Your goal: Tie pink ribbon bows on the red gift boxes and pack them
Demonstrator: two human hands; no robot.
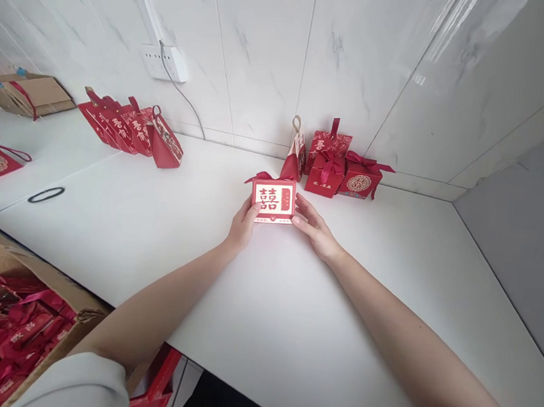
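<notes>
A small red and white gift box (273, 200) with a red ribbon bow on top stands on the white table (266, 301). My left hand (243, 223) grips its left side, fingers curled against the box. My right hand (314, 224) presses its right side with the fingers stretched along it. Both arms reach in from the bottom of the view.
Three red ribbon boxes (343, 168) and a slim red bag (294, 156) stand behind by the tiled wall. A row of red bags (133, 130) sits at the back left below a wall socket (165, 62). A cardboard carton (20, 329) of red boxes is at lower left. A black band (46, 194) lies on the table.
</notes>
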